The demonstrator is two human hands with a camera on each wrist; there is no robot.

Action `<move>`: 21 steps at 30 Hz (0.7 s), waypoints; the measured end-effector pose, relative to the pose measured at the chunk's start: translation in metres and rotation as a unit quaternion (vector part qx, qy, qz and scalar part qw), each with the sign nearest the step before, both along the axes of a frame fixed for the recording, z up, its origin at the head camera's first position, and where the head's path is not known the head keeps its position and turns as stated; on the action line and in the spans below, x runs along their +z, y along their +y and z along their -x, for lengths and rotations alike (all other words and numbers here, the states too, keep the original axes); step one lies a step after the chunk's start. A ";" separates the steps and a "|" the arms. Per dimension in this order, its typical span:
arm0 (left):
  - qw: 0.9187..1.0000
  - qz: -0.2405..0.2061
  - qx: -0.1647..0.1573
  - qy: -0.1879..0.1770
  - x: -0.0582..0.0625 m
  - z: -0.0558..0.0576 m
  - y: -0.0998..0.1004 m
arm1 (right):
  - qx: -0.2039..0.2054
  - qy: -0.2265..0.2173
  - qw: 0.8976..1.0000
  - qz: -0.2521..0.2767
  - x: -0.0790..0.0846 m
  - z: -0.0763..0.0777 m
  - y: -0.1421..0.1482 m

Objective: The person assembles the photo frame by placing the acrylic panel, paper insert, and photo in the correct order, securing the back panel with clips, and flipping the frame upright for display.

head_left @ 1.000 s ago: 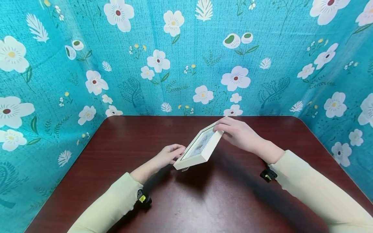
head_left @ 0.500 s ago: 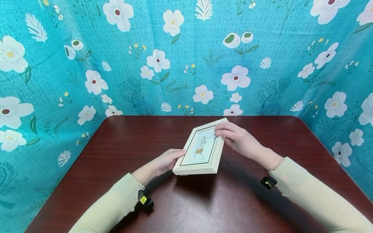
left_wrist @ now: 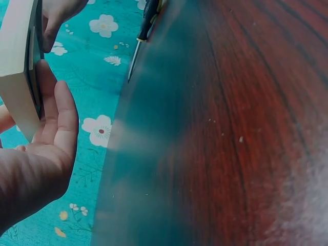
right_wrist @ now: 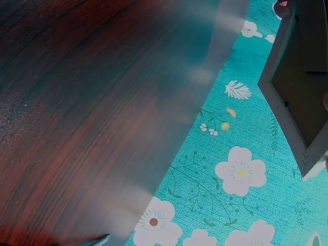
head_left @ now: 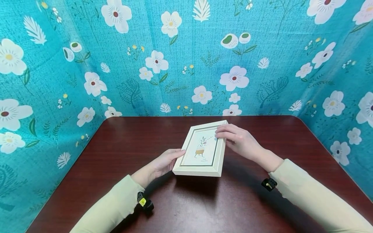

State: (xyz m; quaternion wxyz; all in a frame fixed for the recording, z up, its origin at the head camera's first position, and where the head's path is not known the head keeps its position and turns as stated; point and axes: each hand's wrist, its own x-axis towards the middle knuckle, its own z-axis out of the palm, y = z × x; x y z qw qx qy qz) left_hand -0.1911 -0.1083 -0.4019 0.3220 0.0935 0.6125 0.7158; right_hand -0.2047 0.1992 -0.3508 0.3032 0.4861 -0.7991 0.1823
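A cream picture frame (head_left: 219,161), its print of a potted plant facing me, is held tilted above the table in the head view. My left hand (head_left: 158,163) grips its lower left side, thumb on the front edge. In the left wrist view, the fingers of that hand (left_wrist: 56,133) support the frame's back (left_wrist: 36,66). At the upper right side, my right hand (head_left: 242,142) holds the frame, fingertips over the front border. The right wrist view shows the grey-edged dark backing (right_wrist: 297,77), cut off by the image edge.
A dark reddish wooden table (head_left: 140,132) lies underneath. Turquoise flowered cloth (head_left: 175,81) hangs behind it and at both sides. In the left wrist view, a black-handled screwdriver (left_wrist: 148,20) with a thin metal shaft appears near the table edge.
The frame has turned from a steep edge-on tilt so its printed front faces me more fully. My left thumb has come onto its front edge; the right hand has shifted slightly down.
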 end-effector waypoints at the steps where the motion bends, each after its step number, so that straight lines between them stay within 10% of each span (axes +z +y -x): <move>1: 1.000 -0.001 0.000 0.000 0.000 0.000 0.000 | -0.001 0.001 1.000 -0.002 0.000 0.000 0.000; 9: 0.999 0.017 0.030 0.024 -0.006 -0.002 -0.004 | -0.049 0.000 0.999 -0.013 -0.003 -0.001 0.000; 13: 0.996 0.046 0.047 0.052 -0.009 -0.004 -0.008 | -0.135 -0.084 0.987 0.001 -0.010 -0.002 0.003; 16: 0.993 0.065 0.054 0.080 -0.010 -0.007 -0.008 | -0.200 -0.229 0.952 0.043 -0.016 -0.003 0.004; 21: 0.986 0.081 0.069 0.127 -0.009 -0.011 -0.002 | -0.191 -0.491 0.835 0.159 -0.025 -0.005 -0.001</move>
